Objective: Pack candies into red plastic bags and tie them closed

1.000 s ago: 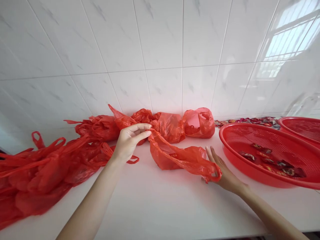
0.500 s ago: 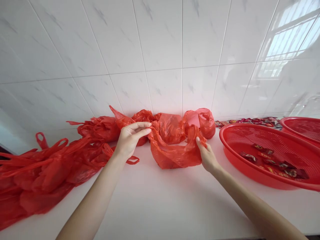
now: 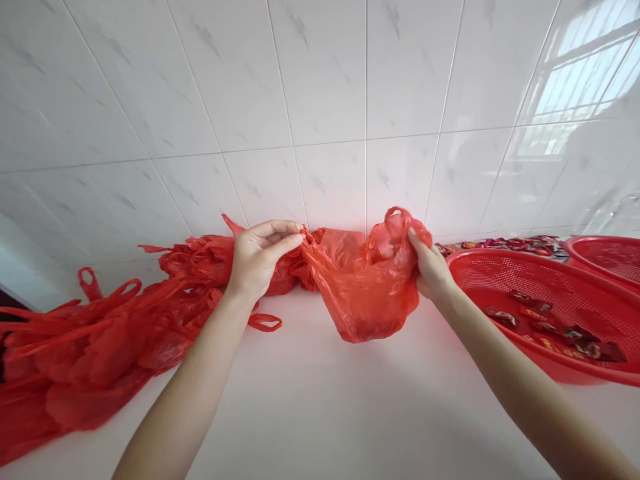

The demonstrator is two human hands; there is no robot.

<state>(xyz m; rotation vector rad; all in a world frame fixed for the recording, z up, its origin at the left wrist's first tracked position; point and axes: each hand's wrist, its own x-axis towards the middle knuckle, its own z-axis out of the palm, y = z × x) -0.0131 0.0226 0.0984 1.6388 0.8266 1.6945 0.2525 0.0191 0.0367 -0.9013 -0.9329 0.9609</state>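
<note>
Between my hands hangs a thin red plastic bag, its bottom just over the white tabletop. My left hand is closed, pinching the bag's left handle between thumb and fingers. On the other side my right hand grips the right side of its opening, with the thumb in front and the fingers mostly hidden behind the plastic. A handle loop sticks up above that hand. What the bag holds, if anything, cannot be made out.
Red plastic bags lie heaped on the left, and more bags stand along the tiled wall. To the right, a red mesh basket holds several wrapped snacks. Behind it are a second basket and a row of small packets.
Both hands have risen slightly, and my right hand has moved a little right. The bag between them has been lifted and now hangs deeper, with its right handle up.
</note>
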